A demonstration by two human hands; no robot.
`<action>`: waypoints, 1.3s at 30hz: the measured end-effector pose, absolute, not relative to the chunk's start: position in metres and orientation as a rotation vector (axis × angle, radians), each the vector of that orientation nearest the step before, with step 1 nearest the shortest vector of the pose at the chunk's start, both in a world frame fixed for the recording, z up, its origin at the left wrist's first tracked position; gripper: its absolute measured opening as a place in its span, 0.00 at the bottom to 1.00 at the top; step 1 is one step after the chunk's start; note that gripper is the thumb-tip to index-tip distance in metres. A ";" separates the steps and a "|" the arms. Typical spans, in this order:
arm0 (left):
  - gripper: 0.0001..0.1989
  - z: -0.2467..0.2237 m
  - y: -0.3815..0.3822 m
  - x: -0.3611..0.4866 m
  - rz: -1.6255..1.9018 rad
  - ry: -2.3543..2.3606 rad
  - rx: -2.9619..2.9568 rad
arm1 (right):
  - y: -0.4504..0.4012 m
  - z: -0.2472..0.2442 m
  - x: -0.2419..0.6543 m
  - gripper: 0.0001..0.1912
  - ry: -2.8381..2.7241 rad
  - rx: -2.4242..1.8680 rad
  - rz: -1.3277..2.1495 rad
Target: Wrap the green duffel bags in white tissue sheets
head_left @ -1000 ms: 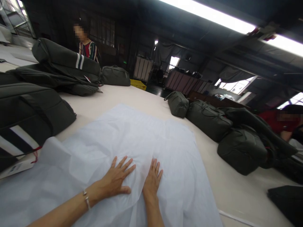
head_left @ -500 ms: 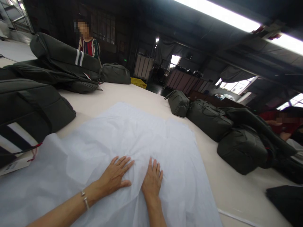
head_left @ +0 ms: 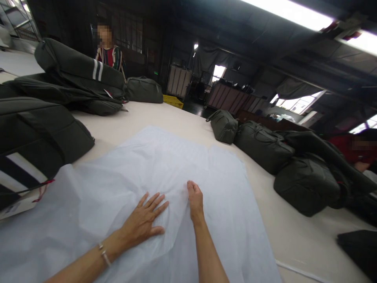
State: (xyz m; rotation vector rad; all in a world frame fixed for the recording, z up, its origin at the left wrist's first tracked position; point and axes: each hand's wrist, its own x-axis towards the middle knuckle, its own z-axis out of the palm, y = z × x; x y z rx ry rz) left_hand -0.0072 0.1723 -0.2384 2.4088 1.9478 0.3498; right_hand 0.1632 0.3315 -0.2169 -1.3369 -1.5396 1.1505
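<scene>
A thin, pale bluish-white sheet (head_left: 123, 173) lies spread and wrinkled over the table in front of me; I cannot tell whether it is cloth or plastic. My left hand (head_left: 144, 220) rests flat on it with fingers spread, a bracelet on that wrist. To its right, my right hand (head_left: 196, 199) is closed, thumb and fingers pinched on a bit of the sheet. A raised crease runs down from that pinch between the two arms. At the left, the sheet's edge reaches a dark green bag (head_left: 38, 137) with white stripes and a paper tag (head_left: 20, 206).
More dark green bags (head_left: 76, 74) are piled at the back left. Another row of bags (head_left: 262, 145) lines the table's right side. The cream tabletop (head_left: 282, 220) shows around the sheet. One person (head_left: 108, 57) stands behind the left pile; another person (head_left: 341, 147) is at far right.
My right hand has gone from lying flat with fingers stretched to a closed pinch, slightly farther forward and right, drawing up a crease. My left hand has stayed nearly still.
</scene>
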 end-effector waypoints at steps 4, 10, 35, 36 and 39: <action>0.41 -0.242 0.173 -0.008 0.395 1.947 2.437 | 0.327 -0.200 0.152 0.27 -1.681 -1.216 1.010; 0.43 -0.247 0.159 -0.006 0.379 1.909 2.479 | 0.314 -0.208 0.178 0.31 -1.743 -1.356 0.727; 0.34 -0.191 0.195 0.047 0.057 1.991 2.198 | 0.312 -0.221 0.196 0.27 -1.686 -1.709 0.711; 0.34 -0.193 0.197 0.049 0.040 1.994 2.215 | 0.312 -0.218 0.195 0.27 -1.678 -1.702 0.720; 0.35 -0.197 0.199 0.054 0.002 2.010 2.224 | 0.306 -0.198 0.202 0.31 -1.664 -1.666 0.733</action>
